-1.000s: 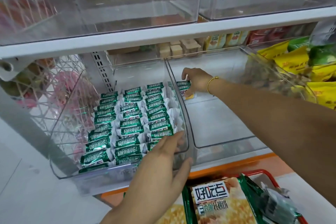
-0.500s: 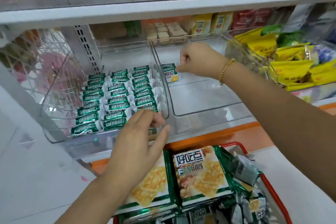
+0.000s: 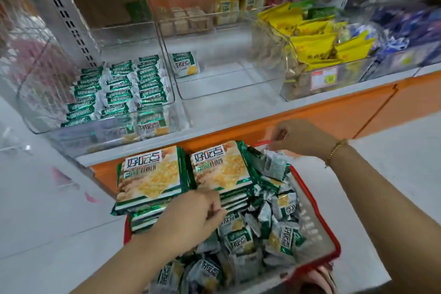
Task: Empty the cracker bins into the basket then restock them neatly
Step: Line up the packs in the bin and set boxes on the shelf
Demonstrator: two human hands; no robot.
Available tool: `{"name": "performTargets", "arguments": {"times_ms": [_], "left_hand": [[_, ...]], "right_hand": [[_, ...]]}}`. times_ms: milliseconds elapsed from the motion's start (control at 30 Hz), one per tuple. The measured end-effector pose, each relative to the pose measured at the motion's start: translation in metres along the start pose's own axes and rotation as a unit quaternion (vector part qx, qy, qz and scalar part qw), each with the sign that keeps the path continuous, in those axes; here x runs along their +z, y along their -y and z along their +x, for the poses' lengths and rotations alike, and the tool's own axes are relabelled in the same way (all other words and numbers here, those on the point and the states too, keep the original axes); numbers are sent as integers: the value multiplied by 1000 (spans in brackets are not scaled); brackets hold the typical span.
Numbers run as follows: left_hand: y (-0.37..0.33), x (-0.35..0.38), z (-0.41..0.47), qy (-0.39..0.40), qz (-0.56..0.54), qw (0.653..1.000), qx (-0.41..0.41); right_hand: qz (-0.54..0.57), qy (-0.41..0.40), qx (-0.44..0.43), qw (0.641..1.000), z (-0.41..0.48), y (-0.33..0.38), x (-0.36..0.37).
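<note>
On the shelf three bins stand side by side. The left bin holds rows of packets. The middle bin has one packet at its back left corner. The right bin stands just beside it. Before the shelf, the basket holds packs stacked at its back left corner, with loose packets elsewhere.

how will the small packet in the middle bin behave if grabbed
The packet is small, so probably light. Its shiny foil wrapper likely crinkles and could slip. It seems propped upright, so a nudge may topple it.

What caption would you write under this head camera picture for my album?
Left hand and right hand at the red basket of cracker packets, below a neatly filled bin.
</note>
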State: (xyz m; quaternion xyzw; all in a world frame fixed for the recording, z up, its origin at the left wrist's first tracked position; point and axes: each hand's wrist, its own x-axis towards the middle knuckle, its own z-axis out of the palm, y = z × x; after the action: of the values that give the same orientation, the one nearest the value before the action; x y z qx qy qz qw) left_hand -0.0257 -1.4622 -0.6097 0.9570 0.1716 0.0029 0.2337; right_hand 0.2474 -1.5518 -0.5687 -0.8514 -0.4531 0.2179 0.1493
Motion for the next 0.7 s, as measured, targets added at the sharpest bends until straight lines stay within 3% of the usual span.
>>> {"name": "performTargets", "arguments": {"times_ms": [133,233,300,400,533,700], "left_hand": [[30,38,-15,119,27,985,-120],[49,51,-30,194,67,960,-189],[54,59,-38,203,83,948,-232],[61,78,-42,163,83,931,-315],[67,104,-47,67,-69,900,-425],[79,123,-54,-27,-134,882,-452]], "right_hand": [[-8,3,45,999,0,-35,50],[-4,-59,52,997,-6,-49,79],[-13,-110,55,992,-11,-55,93],[3,-123,57,991,-15,-56,105],[32,-126,60,990,-21,-55,104],[64,-107,42,991,-45,-61,117]]}}
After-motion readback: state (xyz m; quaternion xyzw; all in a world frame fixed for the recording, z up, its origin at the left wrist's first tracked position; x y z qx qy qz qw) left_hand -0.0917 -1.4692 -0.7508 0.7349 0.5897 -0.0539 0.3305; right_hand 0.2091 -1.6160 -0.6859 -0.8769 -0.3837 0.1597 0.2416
